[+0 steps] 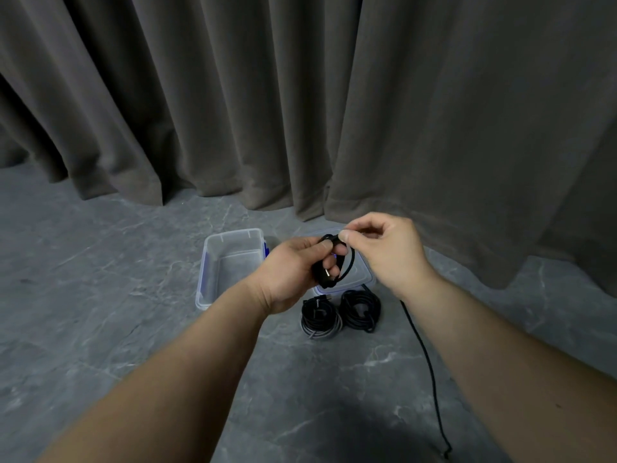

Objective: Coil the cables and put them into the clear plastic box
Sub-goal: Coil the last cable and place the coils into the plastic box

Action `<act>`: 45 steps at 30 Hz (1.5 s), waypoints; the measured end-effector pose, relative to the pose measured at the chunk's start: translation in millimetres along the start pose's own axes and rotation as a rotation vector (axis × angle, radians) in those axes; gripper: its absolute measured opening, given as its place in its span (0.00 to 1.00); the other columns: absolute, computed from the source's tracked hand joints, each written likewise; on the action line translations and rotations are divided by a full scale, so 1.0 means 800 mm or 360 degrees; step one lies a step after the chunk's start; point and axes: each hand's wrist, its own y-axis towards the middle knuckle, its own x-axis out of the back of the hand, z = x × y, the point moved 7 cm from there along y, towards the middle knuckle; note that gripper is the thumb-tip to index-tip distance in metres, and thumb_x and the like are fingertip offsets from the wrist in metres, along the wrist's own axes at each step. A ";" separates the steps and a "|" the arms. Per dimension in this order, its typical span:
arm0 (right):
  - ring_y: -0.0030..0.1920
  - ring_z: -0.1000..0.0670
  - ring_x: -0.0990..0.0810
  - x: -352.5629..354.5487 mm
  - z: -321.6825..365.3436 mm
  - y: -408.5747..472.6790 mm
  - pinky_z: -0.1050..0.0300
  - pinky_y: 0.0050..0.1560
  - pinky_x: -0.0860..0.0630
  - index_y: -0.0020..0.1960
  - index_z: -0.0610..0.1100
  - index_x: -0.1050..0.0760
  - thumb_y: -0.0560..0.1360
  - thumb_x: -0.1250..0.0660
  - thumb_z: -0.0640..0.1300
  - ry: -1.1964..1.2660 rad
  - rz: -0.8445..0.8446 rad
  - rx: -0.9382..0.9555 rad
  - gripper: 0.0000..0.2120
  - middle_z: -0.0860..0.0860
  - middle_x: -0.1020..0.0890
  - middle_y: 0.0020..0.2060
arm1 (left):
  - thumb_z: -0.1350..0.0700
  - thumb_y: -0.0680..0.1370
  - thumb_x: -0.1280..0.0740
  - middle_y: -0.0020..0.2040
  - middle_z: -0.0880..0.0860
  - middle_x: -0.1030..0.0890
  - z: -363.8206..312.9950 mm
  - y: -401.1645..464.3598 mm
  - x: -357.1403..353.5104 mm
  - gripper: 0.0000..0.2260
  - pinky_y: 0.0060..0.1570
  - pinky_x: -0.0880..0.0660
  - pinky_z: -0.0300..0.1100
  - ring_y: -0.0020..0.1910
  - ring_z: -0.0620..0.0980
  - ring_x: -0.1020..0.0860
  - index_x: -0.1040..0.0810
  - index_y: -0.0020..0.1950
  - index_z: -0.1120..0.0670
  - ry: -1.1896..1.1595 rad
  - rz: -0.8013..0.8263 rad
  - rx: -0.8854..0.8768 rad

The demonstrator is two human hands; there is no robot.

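My left hand [295, 274] grips a small coil of black cable [347, 265] held in the air above the floor. My right hand [384, 248] pinches the top of the same cable between thumb and forefinger. The cable's loose tail [430, 365] trails down to the right across the floor and ends near the bottom edge. The clear plastic box [220, 262] sits open on the floor behind my left hand, with nothing visible inside. Its lid [362, 279] lies to the right, partly hidden by my hands. Two coiled cables rest in front of the lid: a black-and-grey one [320, 319] and a black one [360, 310].
The floor is grey marbled stone [117, 312]. A heavy brown-grey curtain [300, 95] hangs across the whole background and reaches the floor just behind the box, bulging forward at the right.
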 end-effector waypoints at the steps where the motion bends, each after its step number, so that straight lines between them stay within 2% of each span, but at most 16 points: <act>1: 0.34 0.58 0.21 -0.001 -0.001 -0.001 0.61 0.42 0.23 0.36 0.49 0.20 0.70 0.26 0.38 0.0047 -0.0003 -0.0007 0.08 0.54 0.18 0.31 | 0.60 0.83 0.45 0.30 0.50 0.30 0.000 -0.001 -0.001 0.13 0.43 0.30 0.41 0.32 0.46 0.27 0.23 0.48 0.61 -0.0063 0.0006 0.0020; 5: 0.30 0.61 0.25 -0.006 -0.011 -0.001 0.67 0.34 0.29 0.36 0.49 0.21 0.73 0.29 0.39 0.0214 -0.0030 -0.0095 0.09 0.58 0.21 0.26 | 0.59 0.83 0.46 0.28 0.49 0.30 -0.002 -0.002 -0.003 0.13 0.45 0.29 0.43 0.31 0.46 0.27 0.25 0.46 0.60 -0.0287 0.0012 0.0055; 10: 0.28 0.59 0.26 -0.003 -0.021 -0.003 0.65 0.32 0.29 0.40 0.50 0.22 0.76 0.33 0.37 0.0209 -0.0084 -0.0076 0.10 0.54 0.21 0.30 | 0.58 0.82 0.45 0.27 0.48 0.29 -0.015 0.002 0.002 0.12 0.38 0.23 0.38 0.30 0.45 0.25 0.25 0.46 0.59 -0.0749 -0.0073 0.0022; 14: 0.28 0.62 0.26 -0.026 -0.026 -0.008 0.58 0.40 0.25 0.57 0.49 0.20 0.77 0.36 0.36 -0.0071 0.0099 -0.0035 0.13 0.55 0.20 0.34 | 0.57 0.82 0.43 0.29 0.47 0.25 -0.023 0.008 0.016 0.12 0.43 0.21 0.37 0.33 0.43 0.21 0.21 0.48 0.59 -0.1008 -0.0229 -0.0040; 17: 0.29 0.63 0.28 -0.042 -0.024 -0.016 0.64 0.43 0.27 0.68 0.50 0.27 0.78 0.39 0.38 -0.0405 0.0322 0.0016 0.19 0.54 0.18 0.42 | 0.57 0.81 0.40 0.31 0.47 0.21 -0.024 0.009 0.030 0.10 0.48 0.25 0.34 0.35 0.42 0.19 0.20 0.49 0.58 -0.1127 -0.0398 -0.0064; 20: 0.30 0.61 0.32 -0.054 -0.022 -0.025 0.73 0.35 0.34 0.72 0.55 0.34 0.80 0.41 0.40 -0.0757 0.0569 0.0067 0.23 0.50 0.19 0.48 | 0.55 0.81 0.39 0.33 0.46 0.19 -0.022 0.006 0.042 0.09 0.35 0.26 0.31 0.35 0.40 0.18 0.21 0.47 0.54 -0.1136 -0.0538 -0.0055; 22: 0.42 0.55 0.23 -0.061 -0.023 -0.032 0.66 0.46 0.27 0.74 0.55 0.36 0.80 0.42 0.40 -0.0947 0.0736 0.0082 0.24 0.47 0.19 0.55 | 0.54 0.82 0.39 0.34 0.45 0.18 -0.018 0.005 0.050 0.08 0.33 0.28 0.30 0.35 0.39 0.19 0.22 0.46 0.52 -0.1097 -0.0640 -0.0066; 24: 0.58 0.47 0.23 -0.069 -0.019 -0.037 0.59 0.58 0.28 0.72 0.51 0.33 0.79 0.42 0.39 -0.1101 0.0875 0.0129 0.22 0.46 0.21 0.62 | 0.55 0.81 0.38 0.36 0.47 0.18 -0.017 0.004 0.058 0.06 0.35 0.27 0.30 0.37 0.40 0.19 0.23 0.47 0.52 -0.1058 -0.0736 -0.0133; 25: 0.59 0.46 0.23 -0.071 -0.015 -0.037 0.59 0.58 0.28 0.70 0.49 0.29 0.79 0.41 0.39 -0.1132 0.0915 0.0146 0.20 0.47 0.21 0.61 | 0.57 0.81 0.37 0.38 0.49 0.18 -0.018 0.003 0.060 0.05 0.35 0.26 0.30 0.39 0.42 0.20 0.23 0.48 0.54 -0.0978 -0.0780 -0.0184; 27: 0.52 0.50 0.22 -0.074 -0.002 -0.036 0.61 0.51 0.28 0.62 0.47 0.24 0.77 0.39 0.39 -0.1091 0.0964 0.0124 0.16 0.51 0.19 0.50 | 0.59 0.80 0.36 0.40 0.52 0.19 -0.021 0.000 0.062 0.04 0.37 0.24 0.31 0.40 0.44 0.22 0.22 0.49 0.57 -0.0614 -0.0855 -0.0268; 29: 0.41 0.55 0.26 -0.074 0.010 -0.032 0.64 0.41 0.31 0.57 0.46 0.21 0.75 0.38 0.38 -0.1022 0.1003 0.0095 0.13 0.57 0.24 0.39 | 0.61 0.80 0.35 0.39 0.52 0.19 -0.022 -0.004 0.060 0.06 0.44 0.24 0.35 0.41 0.46 0.22 0.20 0.44 0.57 -0.0156 -0.0896 -0.0304; 32: 0.34 0.55 0.28 -0.065 0.018 -0.023 0.65 0.35 0.32 0.50 0.47 0.20 0.75 0.37 0.38 -0.0980 0.0969 0.0078 0.10 0.56 0.26 0.33 | 0.61 0.80 0.35 0.40 0.55 0.18 -0.021 -0.005 0.053 0.08 0.54 0.24 0.46 0.43 0.51 0.22 0.19 0.43 0.60 0.0255 -0.0782 -0.0322; 35: 0.30 0.60 0.30 -0.052 0.015 -0.016 0.71 0.34 0.34 0.44 0.51 0.22 0.75 0.36 0.38 -0.0873 0.0835 0.0021 0.09 0.58 0.27 0.31 | 0.59 0.81 0.37 0.42 0.60 0.18 -0.014 -0.002 0.048 0.11 0.54 0.25 0.48 0.43 0.52 0.22 0.19 0.49 0.66 0.0495 -0.0607 -0.0251; 38: 0.29 0.63 0.27 -0.041 0.022 -0.010 0.75 0.34 0.33 0.41 0.51 0.23 0.75 0.35 0.36 -0.0743 0.0631 0.0069 0.10 0.58 0.22 0.31 | 0.60 0.82 0.40 0.47 0.65 0.18 -0.005 0.002 0.038 0.12 0.55 0.26 0.51 0.47 0.54 0.23 0.19 0.51 0.65 0.0472 -0.0395 -0.0153; 43: 0.32 0.51 0.18 -0.031 0.025 -0.004 0.61 0.39 0.22 0.38 0.46 0.22 0.71 0.30 0.32 -0.0170 0.0353 0.0054 0.09 0.48 0.18 0.29 | 0.63 0.81 0.44 0.35 0.54 0.26 -0.005 0.002 0.009 0.11 0.45 0.28 0.41 0.37 0.49 0.24 0.25 0.43 0.61 0.0104 -0.0027 -0.0060; 45: 0.32 0.54 0.21 -0.018 0.017 0.003 0.61 0.38 0.23 0.38 0.48 0.21 0.71 0.29 0.34 -0.0014 0.0177 0.0005 0.09 0.51 0.19 0.30 | 0.63 0.81 0.44 0.32 0.53 0.29 -0.005 0.000 0.005 0.11 0.43 0.29 0.39 0.34 0.47 0.25 0.24 0.44 0.60 0.0003 0.0023 -0.0031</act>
